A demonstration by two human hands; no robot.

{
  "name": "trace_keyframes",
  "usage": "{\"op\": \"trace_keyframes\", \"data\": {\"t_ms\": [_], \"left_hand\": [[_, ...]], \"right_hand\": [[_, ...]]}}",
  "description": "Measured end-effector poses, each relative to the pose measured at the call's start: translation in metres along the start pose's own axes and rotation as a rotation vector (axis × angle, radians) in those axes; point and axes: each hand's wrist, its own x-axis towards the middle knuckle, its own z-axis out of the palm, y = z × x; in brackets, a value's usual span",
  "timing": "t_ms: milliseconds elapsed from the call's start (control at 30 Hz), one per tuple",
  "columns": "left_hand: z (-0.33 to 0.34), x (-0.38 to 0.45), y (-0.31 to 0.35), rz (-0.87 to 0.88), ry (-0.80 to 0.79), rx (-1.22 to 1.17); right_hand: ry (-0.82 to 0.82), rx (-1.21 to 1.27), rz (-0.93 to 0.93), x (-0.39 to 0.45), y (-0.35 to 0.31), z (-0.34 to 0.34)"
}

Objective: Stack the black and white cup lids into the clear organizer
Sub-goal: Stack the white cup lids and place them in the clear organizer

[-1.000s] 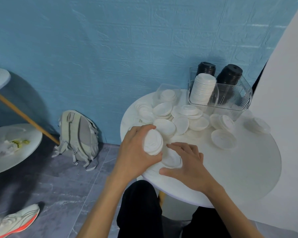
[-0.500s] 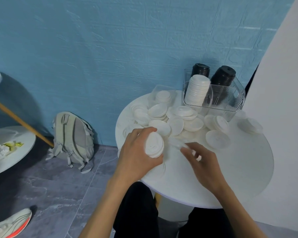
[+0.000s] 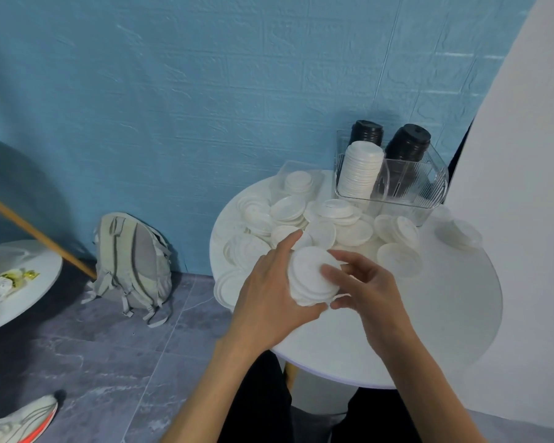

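Note:
My left hand (image 3: 271,295) grips a small stack of white lids (image 3: 307,278) just above the round white table (image 3: 429,330). My right hand (image 3: 363,287) pinches the top white lid against that stack, thumb below and fingers on its face. Several loose white lids (image 3: 336,223) lie scattered across the far half of the table. The clear organizer (image 3: 410,190) stands at the back right, holding a tall stack of white lids (image 3: 359,169) in front and two stacks of black lids (image 3: 408,143) behind.
A clear lid tray (image 3: 296,175) with more white lids sits left of the organizer. A white wall panel (image 3: 525,155) borders the table on the right. On the floor at left lie a grey backpack (image 3: 135,260) and a shoe (image 3: 20,423); another white table (image 3: 13,282) is far left.
My right hand lifted a lid off the table and brought it onto the stack in my left hand. The view shifted slightly.

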Motion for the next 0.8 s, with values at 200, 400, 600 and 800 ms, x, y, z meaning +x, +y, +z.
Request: {"op": "trace_keyframes", "data": {"t_ms": [200, 400, 600, 800], "left_hand": [[0.002, -0.001, 0.003, 0.05, -0.018, -0.026], [0.008, -0.002, 0.005, 0.095, -0.051, -0.062], [0.013, -0.002, 0.008, 0.123, -0.04, -0.16], [0.015, -0.004, 0.01, 0.119, -0.037, -0.238]], "right_hand": [[-0.009, -0.145, 0.013, 0.002, 0.008, 0.003], [-0.035, -0.09, 0.11, 0.003, 0.008, 0.004], [-0.196, 0.116, 0.239, 0.0, 0.009, 0.002], [-0.272, 0.15, 0.188, 0.001, 0.008, 0.002]]}}
